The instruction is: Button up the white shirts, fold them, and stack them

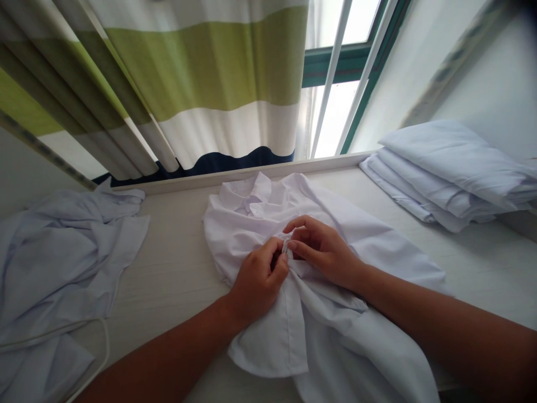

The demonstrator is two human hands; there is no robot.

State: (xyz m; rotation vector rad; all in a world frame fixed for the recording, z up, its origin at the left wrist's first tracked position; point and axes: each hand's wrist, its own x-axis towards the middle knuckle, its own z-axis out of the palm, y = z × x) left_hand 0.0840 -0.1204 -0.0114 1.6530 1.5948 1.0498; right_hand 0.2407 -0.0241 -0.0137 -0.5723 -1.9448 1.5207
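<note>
Backdrop: green-and-cream banded fabric curtain, beside green-framed window
Right corner: stack of folded white cloth
Left end: rumpled white cloth heap, crossed by thin white cord

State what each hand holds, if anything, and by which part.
The left hand pinches the white shirt by its front edge, partway down; the right hand is there too, its grip unclear.

White shirt: rumpled, we see it lying front up
Collar: at the end far from us
Placket: bunched midway
Place: pale tabletop
</note>
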